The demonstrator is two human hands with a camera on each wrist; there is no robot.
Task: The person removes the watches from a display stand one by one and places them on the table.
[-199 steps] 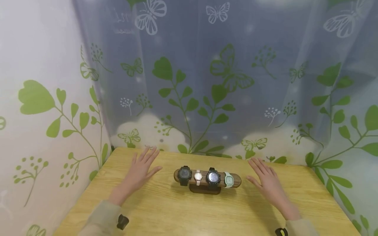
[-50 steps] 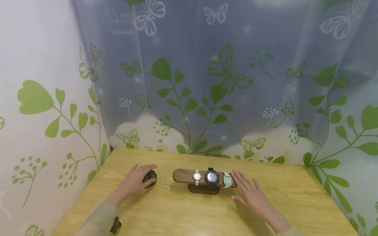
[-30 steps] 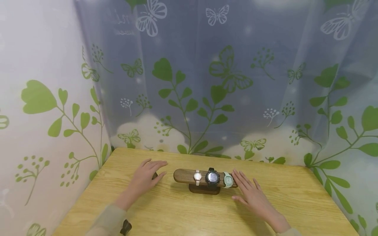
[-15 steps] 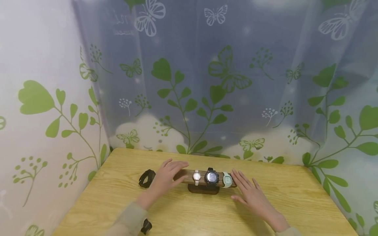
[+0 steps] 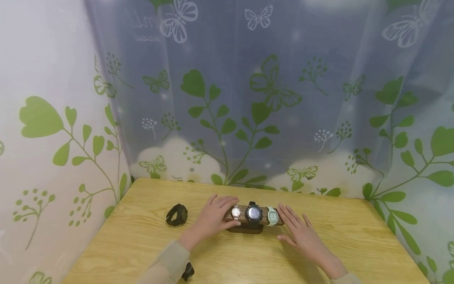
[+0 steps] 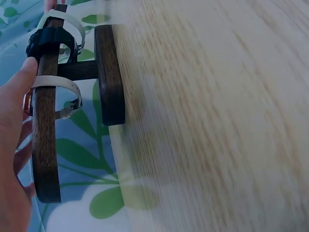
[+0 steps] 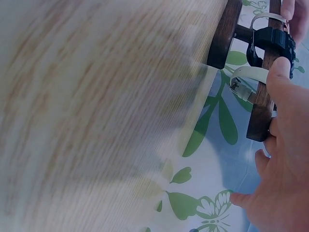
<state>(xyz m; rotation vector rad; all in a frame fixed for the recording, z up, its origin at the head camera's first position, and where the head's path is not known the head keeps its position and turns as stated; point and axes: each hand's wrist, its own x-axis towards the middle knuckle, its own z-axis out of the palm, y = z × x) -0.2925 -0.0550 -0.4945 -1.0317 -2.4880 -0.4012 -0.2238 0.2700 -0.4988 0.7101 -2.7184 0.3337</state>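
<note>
Loose watch [image 5: 182, 215]: black, lies left of the watch stand [image 5: 243, 215], apart from it.
Left hand [image 5: 210, 221]: has just left the loose watch for the stand's left end; thumb and fingers span the small pale watch [image 5: 236, 212], but whether this grip pinches it I cannot tell.
Work in hand: seems to pass to the small pale watch, on the stand.
Right hand [image 5: 299, 233]: grip loose, fingers straight at the stand's right end, beside the mint watch [image 5: 272, 216].
Hidden: the stand's left tip, behind the left hand in the head view; some left fingers, behind the stand in the left wrist view.
</note>
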